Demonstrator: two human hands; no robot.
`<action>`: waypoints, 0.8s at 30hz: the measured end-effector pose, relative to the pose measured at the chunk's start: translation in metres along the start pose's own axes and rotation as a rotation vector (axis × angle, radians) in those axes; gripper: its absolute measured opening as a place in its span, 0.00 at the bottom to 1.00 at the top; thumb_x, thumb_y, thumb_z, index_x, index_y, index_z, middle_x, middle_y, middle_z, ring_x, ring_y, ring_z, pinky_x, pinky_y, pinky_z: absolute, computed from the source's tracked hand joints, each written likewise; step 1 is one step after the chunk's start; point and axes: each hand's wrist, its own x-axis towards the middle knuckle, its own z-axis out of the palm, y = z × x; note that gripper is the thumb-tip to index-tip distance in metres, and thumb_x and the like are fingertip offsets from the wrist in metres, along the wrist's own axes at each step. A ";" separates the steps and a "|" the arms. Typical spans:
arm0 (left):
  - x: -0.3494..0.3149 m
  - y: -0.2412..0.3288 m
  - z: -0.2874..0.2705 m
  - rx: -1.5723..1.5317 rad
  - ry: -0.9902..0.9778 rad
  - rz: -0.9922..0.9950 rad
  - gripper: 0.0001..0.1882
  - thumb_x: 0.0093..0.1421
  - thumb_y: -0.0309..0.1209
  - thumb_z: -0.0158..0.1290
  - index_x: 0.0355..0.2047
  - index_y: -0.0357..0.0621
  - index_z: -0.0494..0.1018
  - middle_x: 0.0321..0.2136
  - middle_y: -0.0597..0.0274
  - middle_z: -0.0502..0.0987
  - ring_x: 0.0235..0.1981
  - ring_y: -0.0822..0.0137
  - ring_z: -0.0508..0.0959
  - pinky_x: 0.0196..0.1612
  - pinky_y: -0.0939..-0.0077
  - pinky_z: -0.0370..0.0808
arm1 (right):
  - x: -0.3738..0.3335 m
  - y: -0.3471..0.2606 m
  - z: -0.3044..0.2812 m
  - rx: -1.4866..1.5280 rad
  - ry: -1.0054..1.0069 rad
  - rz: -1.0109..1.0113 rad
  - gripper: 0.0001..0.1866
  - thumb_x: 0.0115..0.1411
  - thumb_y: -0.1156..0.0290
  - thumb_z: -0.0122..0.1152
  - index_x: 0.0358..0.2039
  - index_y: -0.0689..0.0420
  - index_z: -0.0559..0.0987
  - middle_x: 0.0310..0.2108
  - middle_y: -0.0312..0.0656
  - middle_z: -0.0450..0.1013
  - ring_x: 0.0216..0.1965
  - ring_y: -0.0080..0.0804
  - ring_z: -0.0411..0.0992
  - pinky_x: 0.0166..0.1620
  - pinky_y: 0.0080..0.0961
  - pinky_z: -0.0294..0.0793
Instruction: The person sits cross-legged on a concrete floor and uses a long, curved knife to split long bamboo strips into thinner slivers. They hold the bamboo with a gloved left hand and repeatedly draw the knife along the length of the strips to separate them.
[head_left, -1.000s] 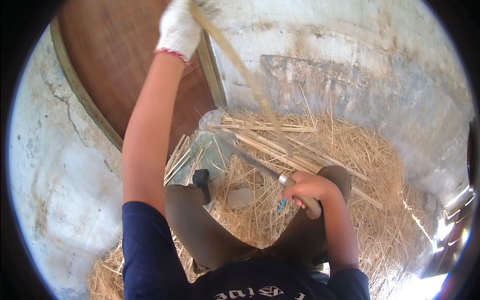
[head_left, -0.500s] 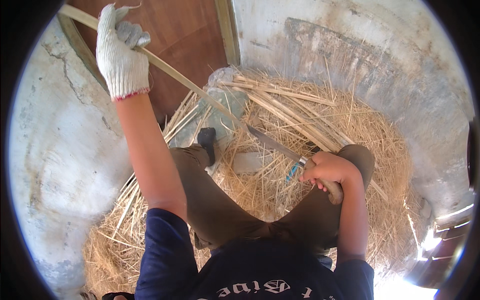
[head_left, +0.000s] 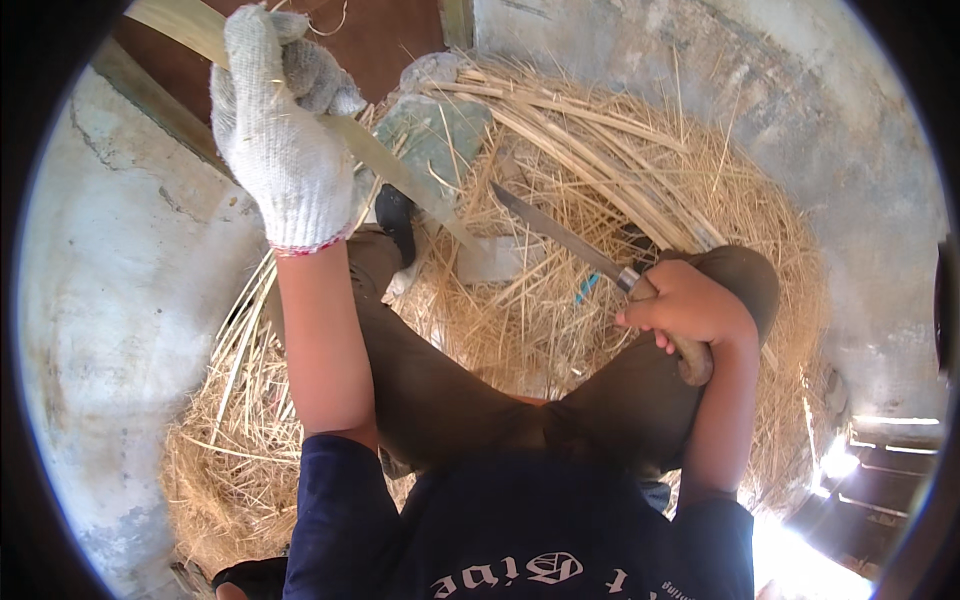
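A white knit glove covers my left hand (head_left: pixel 285 140), raised at the upper left with its fingers closed on a long, flat, pale strip that looks like split bamboo (head_left: pixel 400 175). The strip slants from the upper left down toward the middle, and its lower end hangs above the shavings. My bare right hand (head_left: pixel 690 305) wraps the curved wooden handle of a knife (head_left: pixel 555 232) and rests by my right knee. The blade points up and left, its tip apart from the strip.
Pale shavings (head_left: pixel 540 340) cover the floor around my legs. Long split strips (head_left: pixel 600 165) lie beyond my right knee. A greenish stone (head_left: pixel 430 140) sits near the brown door (head_left: pixel 385 40). Weathered walls (head_left: pixel 800 130) curve around both sides. A small blue object (head_left: pixel 587 288) lies near the blade.
My left hand has come lower and nearer, and the strip's lower end has moved away from the knife tip. The strip now shows its broad face. My right hand has shifted slightly right.
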 end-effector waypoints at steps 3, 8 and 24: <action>-0.001 0.002 -0.014 -0.093 -0.132 -0.046 0.18 0.70 0.45 0.53 0.33 0.43 0.75 0.19 0.73 0.60 0.20 0.75 0.60 0.25 0.75 0.60 | -0.002 0.004 0.002 -0.043 -0.017 -0.003 0.14 0.57 0.69 0.70 0.22 0.65 0.77 0.15 0.36 0.71 0.15 0.22 0.69 0.19 0.23 0.68; -0.002 -0.010 -0.016 -0.015 -0.075 -0.095 0.16 0.69 0.43 0.54 0.33 0.43 0.75 0.18 0.72 0.60 0.21 0.74 0.64 0.26 0.74 0.66 | 0.005 0.023 0.012 0.075 0.070 0.032 0.14 0.58 0.68 0.69 0.23 0.65 0.77 0.15 0.37 0.71 0.14 0.24 0.70 0.19 0.25 0.70; -0.055 -0.061 0.057 -0.247 -0.377 -0.490 0.22 0.70 0.49 0.53 0.46 0.41 0.75 0.34 0.66 0.77 0.31 0.71 0.75 0.41 0.67 0.79 | 0.133 -0.010 0.072 0.698 0.438 -0.746 0.22 0.52 0.56 0.80 0.35 0.58 0.79 0.29 0.38 0.76 0.33 0.25 0.75 0.40 0.25 0.77</action>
